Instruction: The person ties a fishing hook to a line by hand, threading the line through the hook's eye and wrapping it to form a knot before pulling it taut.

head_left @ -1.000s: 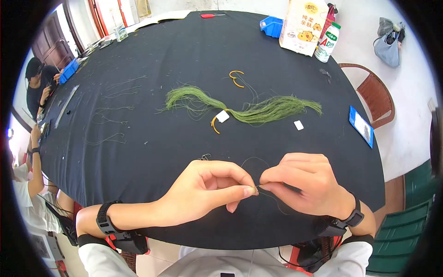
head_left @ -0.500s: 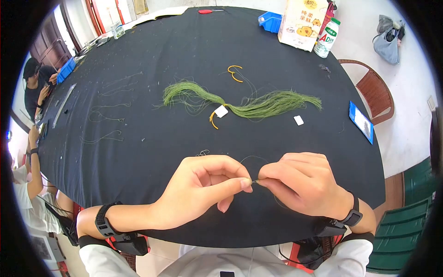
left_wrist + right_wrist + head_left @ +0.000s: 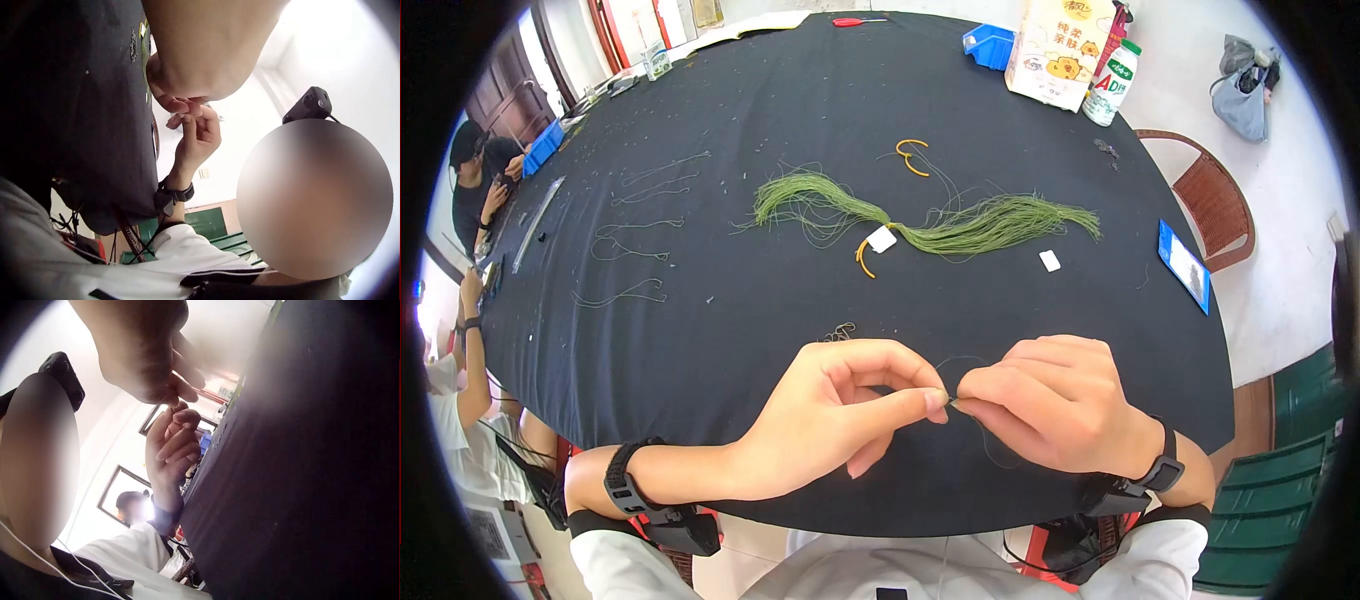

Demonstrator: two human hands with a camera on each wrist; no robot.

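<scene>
Close to the table's near edge, my left hand (image 3: 850, 415) and my right hand (image 3: 1055, 405) meet fingertip to fingertip in the head view. Each pinches a thin dark-green thread (image 3: 965, 357) between thumb and forefinger. The thread arcs up behind the fingertips, and a loose end curves down below the right hand. The pinched part is mostly hidden by the fingertips. Just beyond the left hand lies a small heap of wire-like pieces (image 3: 838, 332). Farther out rests a bundle of green threads (image 3: 990, 232), tied in its middle, with a white tag (image 3: 881, 239).
Several loose thread lengths (image 3: 640, 240) lie at left on the black cloth (image 3: 750, 110). Yellow rings (image 3: 914, 160) sit by the bundle. A blue packet (image 3: 1183, 266) is at right. A tissue pack (image 3: 1055, 60), a bottle (image 3: 1112, 85) and a blue bin (image 3: 988, 46) stand at the back.
Both hands keep their pinch and have shifted only slightly. The thread's loop behind the fingertips and its hanging end have changed shape a little.
</scene>
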